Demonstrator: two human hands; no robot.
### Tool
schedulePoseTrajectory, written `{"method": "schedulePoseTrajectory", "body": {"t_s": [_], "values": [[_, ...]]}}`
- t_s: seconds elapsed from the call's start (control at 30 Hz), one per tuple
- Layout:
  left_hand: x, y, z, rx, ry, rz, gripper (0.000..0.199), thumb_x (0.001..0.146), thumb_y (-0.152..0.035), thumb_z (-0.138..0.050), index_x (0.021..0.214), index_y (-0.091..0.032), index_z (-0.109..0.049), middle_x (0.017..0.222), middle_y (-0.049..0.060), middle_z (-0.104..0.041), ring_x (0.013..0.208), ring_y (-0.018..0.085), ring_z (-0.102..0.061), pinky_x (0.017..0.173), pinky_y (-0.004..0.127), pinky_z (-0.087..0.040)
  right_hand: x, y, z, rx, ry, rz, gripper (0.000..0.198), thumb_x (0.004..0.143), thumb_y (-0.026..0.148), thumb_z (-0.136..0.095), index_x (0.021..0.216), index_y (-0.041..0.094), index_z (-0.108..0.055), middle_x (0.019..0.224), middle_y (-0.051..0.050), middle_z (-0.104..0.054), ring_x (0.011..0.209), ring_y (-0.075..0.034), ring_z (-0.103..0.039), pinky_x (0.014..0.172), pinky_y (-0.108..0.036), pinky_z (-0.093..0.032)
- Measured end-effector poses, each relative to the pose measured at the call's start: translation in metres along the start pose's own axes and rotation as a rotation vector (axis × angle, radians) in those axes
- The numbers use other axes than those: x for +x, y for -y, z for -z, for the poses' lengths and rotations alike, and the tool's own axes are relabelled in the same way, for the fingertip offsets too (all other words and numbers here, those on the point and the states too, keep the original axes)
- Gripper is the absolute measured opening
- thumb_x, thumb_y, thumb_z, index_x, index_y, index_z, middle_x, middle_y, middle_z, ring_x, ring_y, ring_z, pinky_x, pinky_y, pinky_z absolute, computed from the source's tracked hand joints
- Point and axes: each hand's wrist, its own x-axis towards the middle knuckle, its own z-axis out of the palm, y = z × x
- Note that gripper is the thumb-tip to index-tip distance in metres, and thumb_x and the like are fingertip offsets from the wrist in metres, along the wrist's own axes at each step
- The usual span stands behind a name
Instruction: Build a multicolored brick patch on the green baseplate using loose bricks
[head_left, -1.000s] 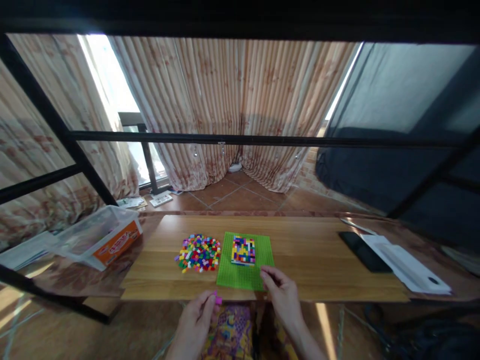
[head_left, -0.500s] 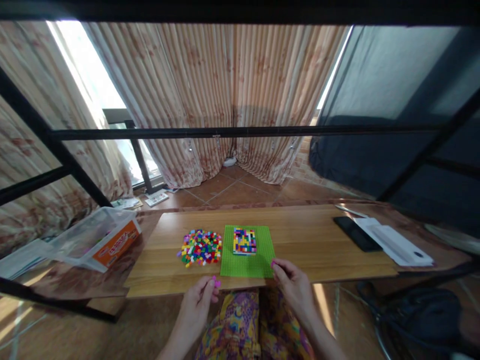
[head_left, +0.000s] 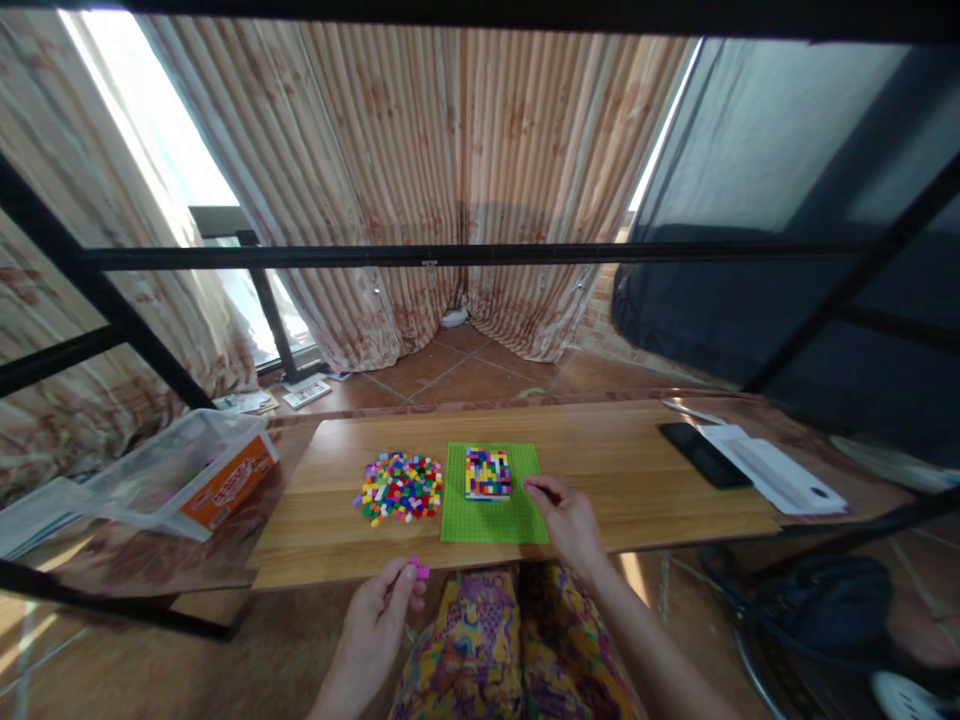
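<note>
Pinched in my left hand (head_left: 382,605), near the front edge of the board, are small pink toy bricks (head_left: 420,571). My right hand (head_left: 568,520) is closed on one pink brick (head_left: 529,482), held over the right side of the green baseplate (head_left: 480,525). On that plate stands a low block of many-coloured bricks (head_left: 488,473), apart from my fingers. Left of the plate lies a loose heap of small coloured bricks (head_left: 400,487).
A clear plastic box (head_left: 225,430) with an orange label stands at the left. Toward the right end of the wooden board (head_left: 600,450) lie a black phone (head_left: 701,455) and a white tray-like piece (head_left: 780,475). A dark metal bar (head_left: 450,255) crosses beyond the board.
My right hand has moved up and left over the baseplate with its pink brick. My left hand has shifted slightly left and down, still holding pink bricks. The view has tilted a little.
</note>
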Motion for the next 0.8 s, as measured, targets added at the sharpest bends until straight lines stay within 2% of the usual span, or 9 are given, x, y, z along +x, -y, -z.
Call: {"method": "schedulePoseTrajectory", "body": {"t_s": [0.23,0.37,0.57,0.8], "values": [[0.026,-0.007,-0.007,-0.007,0.068,0.024,0.044,0.081,-0.057,-0.055,0.087,-0.015,-0.069,0.076,0.006,-0.071,0.066,0.02,-0.065,0.068,0.031,-0.052,0.048,0.013,-0.027,-0.149,0.042,0.131,0.026,0.083,0.035,-0.055,0.085,0.018,-0.075,0.088,-0.008,-0.072,0.083,-0.021,-0.064,0.074,-0.032,-0.048],[0.044,-0.006,-0.016,0.02,0.118,0.011,0.039,0.085,-0.051,-0.051,0.09,-0.016,-0.069,0.073,0.006,-0.07,0.066,0.019,-0.064,0.066,0.029,-0.051,0.066,0.005,-0.045,-0.232,0.126,0.19,0.024,0.086,0.028,-0.052,0.088,0.018,-0.074,0.092,-0.008,-0.07,0.087,-0.02,-0.063,0.08,-0.033,-0.047],[0.063,-0.002,-0.019,0.135,0.052,-0.079,0.031,0.088,-0.043,-0.049,0.087,-0.019,-0.068,0.071,0.004,-0.068,0.066,0.018,-0.062,0.064,0.026,-0.048,0.078,-0.011,-0.062,-0.322,0.183,0.211,0.022,0.088,0.024,-0.052,0.088,0.021,-0.074,0.093,-0.008,-0.07,0.091,-0.02,-0.061,0.087,-0.035,-0.046],[0.069,0.01,-0.02,0.166,0.055,-0.146,0.027,0.088,-0.039,-0.052,0.087,-0.019,-0.07,0.074,0.005,-0.069,0.065,0.017,-0.062,0.062,0.025,-0.048,0.08,-0.021,-0.065,-0.295,0.219,0.216,0.021,0.088,0.027,-0.054,0.087,0.023,-0.074,0.093,-0.007,-0.07,0.092,-0.021,-0.06,0.089,-0.038,-0.046]]}}
